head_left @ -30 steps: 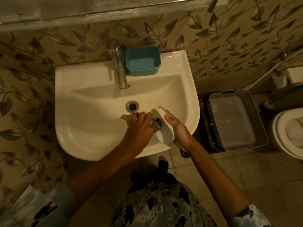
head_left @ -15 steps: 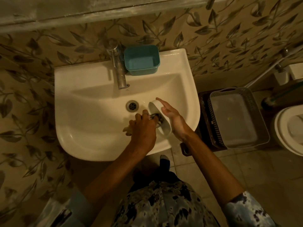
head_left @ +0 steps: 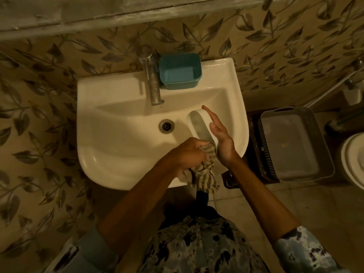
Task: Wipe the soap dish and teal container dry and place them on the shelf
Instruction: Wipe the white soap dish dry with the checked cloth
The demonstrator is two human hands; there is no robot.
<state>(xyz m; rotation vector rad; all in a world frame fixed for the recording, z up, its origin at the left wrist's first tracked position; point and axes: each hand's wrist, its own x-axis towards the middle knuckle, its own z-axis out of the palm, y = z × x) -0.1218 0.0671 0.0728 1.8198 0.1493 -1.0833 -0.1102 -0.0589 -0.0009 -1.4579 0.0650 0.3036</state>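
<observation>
The right hand (head_left: 220, 136) grips the white soap dish (head_left: 200, 125) over the sink (head_left: 118, 134), fingers stretched along its outer wall, hollow side tilted toward the drain (head_left: 166, 126) at about 9 o'clock from it. A second ago the dish lay lower and the cloth was pressed inside it; now the dish stands higher in the basin and the cloth has come out. The left hand (head_left: 187, 154) is clenched around the striped cloth (head_left: 204, 174), which touches the dish's near end and hangs over the sink's front rim toward 6 o'clock. The teal container (head_left: 180, 71) sits unchanged on the sink's back ledge at 12 o'clock, just beside the tap (head_left: 151, 79). A grey basket (head_left: 295, 144) stands at 3 o'clock.
</observation>
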